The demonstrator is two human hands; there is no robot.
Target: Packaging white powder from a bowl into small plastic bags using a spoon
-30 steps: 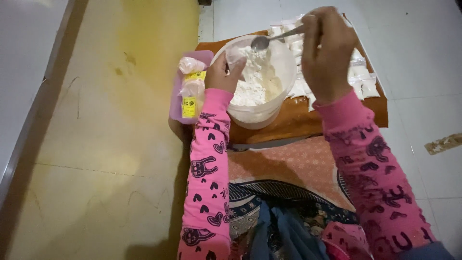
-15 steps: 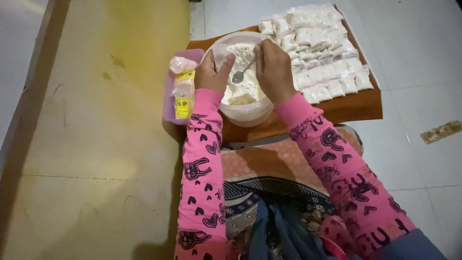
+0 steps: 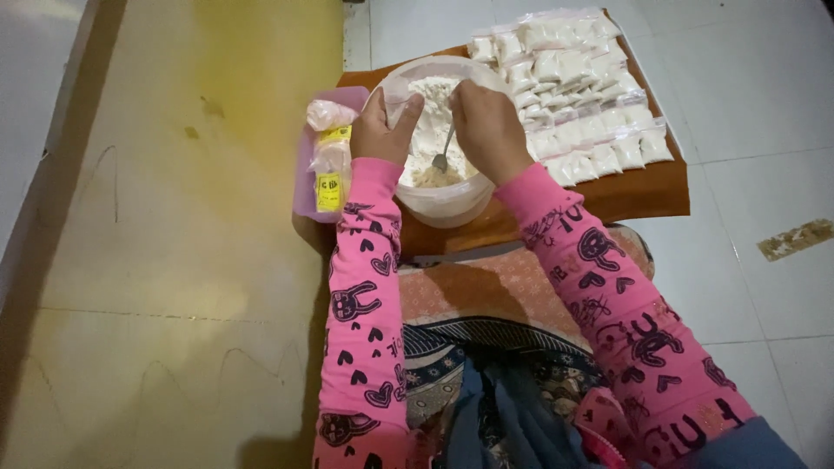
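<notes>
The spoon has dipped lower into the flour, gripped by the right hand. The left hand pinches a small bag at the tub rim. Beyond the grip, rows of filled bags lie finished; flour remains.

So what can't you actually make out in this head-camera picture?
- Whether the left hand holds a small bag: fingers hide it.
- Spoon handle: covered by the right hand.
- Tub bottom: buried under white powder.
- Rows of filled packets: too small to count.
- Pink tray: packets with yellow labels cover it.
</notes>
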